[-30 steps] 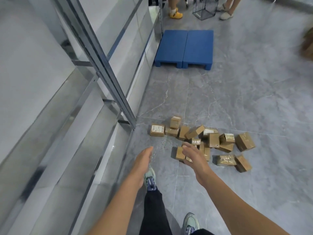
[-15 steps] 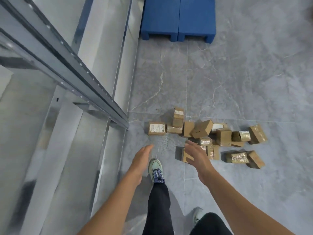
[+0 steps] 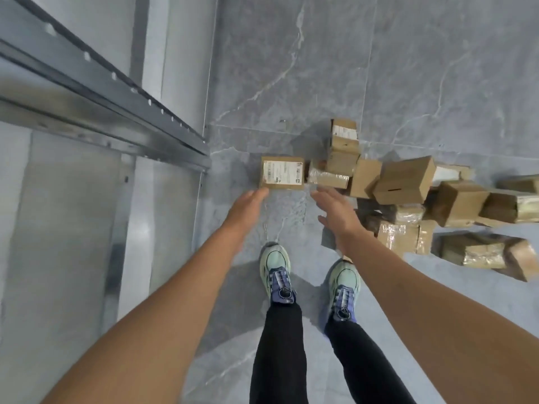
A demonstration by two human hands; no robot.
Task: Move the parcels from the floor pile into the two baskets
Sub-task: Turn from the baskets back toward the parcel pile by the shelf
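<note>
Several brown cardboard parcels lie in a pile [image 3: 402, 182] on the grey floor, spreading to the right edge. At the pile's left end a flat parcel with a white label [image 3: 282, 172] lies face up. My left hand [image 3: 246, 208] reaches down with straight fingers, its tips just below that parcel's left corner. My right hand [image 3: 335, 212] is spread open just below the parcel's right side, over taped parcels [image 3: 399, 234]. Neither hand holds anything. No basket is in view.
A metal shelf rack [image 3: 110, 112] with a perforated rail fills the left side, its corner post close to the labelled parcel. My two feet in pale green shoes [image 3: 277, 275] stand on the tiled floor just below the hands.
The view has dropped closer to the floor and the pile looks larger. Both hands have moved forward toward the labelled parcel. My right foot has stepped up beside the left.
</note>
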